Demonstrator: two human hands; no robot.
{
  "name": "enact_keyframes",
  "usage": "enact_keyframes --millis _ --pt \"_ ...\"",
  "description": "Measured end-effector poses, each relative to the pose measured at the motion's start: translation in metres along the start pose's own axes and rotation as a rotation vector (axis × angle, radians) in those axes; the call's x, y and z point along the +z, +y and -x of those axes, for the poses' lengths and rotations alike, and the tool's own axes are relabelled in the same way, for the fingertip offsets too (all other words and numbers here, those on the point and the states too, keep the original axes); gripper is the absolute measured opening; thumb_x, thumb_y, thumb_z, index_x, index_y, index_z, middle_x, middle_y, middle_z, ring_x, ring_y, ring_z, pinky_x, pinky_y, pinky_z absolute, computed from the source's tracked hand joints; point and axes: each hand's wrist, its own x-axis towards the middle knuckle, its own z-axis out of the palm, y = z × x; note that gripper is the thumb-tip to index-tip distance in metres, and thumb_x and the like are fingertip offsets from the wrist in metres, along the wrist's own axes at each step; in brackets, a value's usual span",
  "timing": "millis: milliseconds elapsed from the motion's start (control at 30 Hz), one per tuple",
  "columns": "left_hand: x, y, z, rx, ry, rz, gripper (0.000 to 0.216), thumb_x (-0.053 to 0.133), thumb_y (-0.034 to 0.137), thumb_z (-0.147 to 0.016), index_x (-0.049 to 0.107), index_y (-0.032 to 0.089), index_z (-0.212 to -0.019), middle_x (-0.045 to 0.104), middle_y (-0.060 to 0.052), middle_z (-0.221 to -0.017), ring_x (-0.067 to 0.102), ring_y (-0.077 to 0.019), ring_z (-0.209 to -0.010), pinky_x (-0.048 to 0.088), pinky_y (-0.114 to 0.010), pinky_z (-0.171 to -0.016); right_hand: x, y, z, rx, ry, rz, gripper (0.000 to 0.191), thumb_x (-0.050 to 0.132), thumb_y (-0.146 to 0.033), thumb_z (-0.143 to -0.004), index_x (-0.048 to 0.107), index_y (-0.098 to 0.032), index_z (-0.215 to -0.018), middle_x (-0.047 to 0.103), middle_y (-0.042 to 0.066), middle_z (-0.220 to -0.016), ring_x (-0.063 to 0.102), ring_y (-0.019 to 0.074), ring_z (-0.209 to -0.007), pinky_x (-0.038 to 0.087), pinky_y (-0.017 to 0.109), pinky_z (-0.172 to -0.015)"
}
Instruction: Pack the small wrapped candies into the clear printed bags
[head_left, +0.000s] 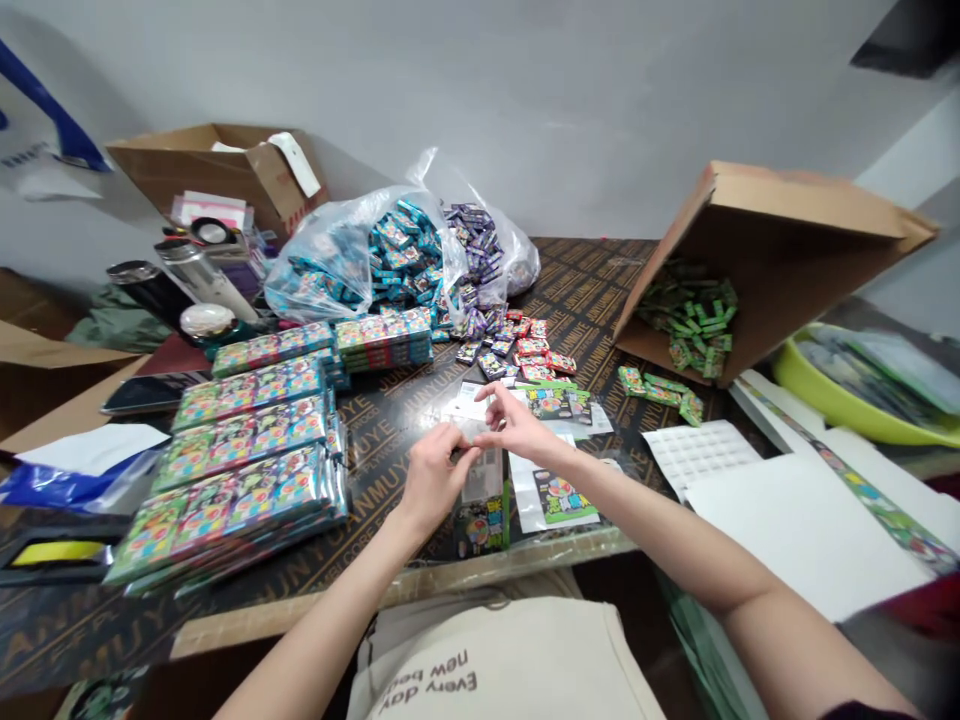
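Note:
My left hand (433, 472) and my right hand (519, 426) meet above the table's front edge, fingers pinched together at the top of a transparent plastic bag (484, 478). Inside the bag shows a green-and-black printed packet (480, 527). The exact spot where the fingertips grip is partly hidden. Just right of the bag lies another green-and-black packet (564, 500) on a white-backed sheet or bag. Beyond my right hand are more green-and-black packets (551, 403). Small red packs (534, 346) and small black packs (492, 366) lie scattered behind my hands.
Stacks of colourful wrapped packs (240, 490) stand on the left. Plastic bags of blue packs (405, 250) and purple packs (476, 245) lean at the back. On the right, a tilted cardboard box (795, 270) holds green packs (701, 325), near white sheets (802, 520) and a yellow-green basin (817, 385).

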Motion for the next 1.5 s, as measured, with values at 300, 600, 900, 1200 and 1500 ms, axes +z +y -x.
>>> enact_keyframes --millis 300,600,900,1200,1500 --pt "-0.026 -0.033 0.006 0.031 -0.15 -0.579 0.054 0.062 0.038 -0.072 0.049 0.02 -0.12 0.048 -0.017 -0.119 0.04 -0.0338 -0.113 0.03 -0.049 -0.092 -0.098 0.067 0.006 0.006 0.403 0.678 0.012 0.059 -0.028 -0.074 0.063 -0.019 -0.08 0.06 0.004 -0.082 0.052 0.0184 -0.082 0.037 0.034 -0.077" --pt "0.02 -0.05 -0.003 0.19 -0.872 -0.425 0.069 0.083 0.025 -0.033 0.056 0.02 -0.096 0.057 -0.01 -0.101 0.051 -0.0316 -0.097 0.027 -0.052 -0.092 -0.077 0.119 0.019 -0.021 0.26 0.837 0.004 0.068 -0.02 -0.067 0.065 -0.019 -0.069 0.057 0.005 -0.077 0.046 0.0228 -0.087 0.028 0.037 -0.08" --pt "-0.024 -0.018 -0.02 0.024 -0.301 0.21 0.039 0.059 0.02 -0.074 0.052 0.025 -0.113 0.06 -0.002 -0.093 0.055 -0.0169 -0.082 0.041 -0.026 -0.071 -0.067 0.122 0.026 -0.066 0.235 0.68 0.006 0.049 -0.013 -0.074 0.051 -0.018 -0.07 0.051 0.001 -0.066 0.046 0.0163 -0.065 0.032 0.027 -0.063" --pt "-0.013 -0.035 0.006 -0.143 -0.057 0.39 0.018 0.062 0.028 -0.074 0.066 0.018 -0.088 0.059 -0.006 -0.089 0.056 -0.0173 -0.083 0.044 -0.023 -0.057 -0.06 0.042 0.012 -0.1 0.308 0.238 0.015 0.05 -0.033 -0.08 0.049 -0.018 -0.076 0.052 0.0 -0.075 0.048 0.0133 -0.069 0.036 0.025 -0.065" --pt "-0.021 -0.024 0.003 0.018 -0.122 0.193 0.019 0.057 0.019 -0.078 0.068 0.023 -0.094 0.056 -0.002 -0.077 0.053 -0.0136 -0.072 0.042 -0.026 -0.066 -0.01 -0.029 0.007 -0.002 -0.118 -0.102 0.022 0.062 -0.036 -0.072 0.052 -0.016 -0.071 0.056 0.0 -0.076 0.049 0.0115 -0.07 0.036 0.025 -0.067"
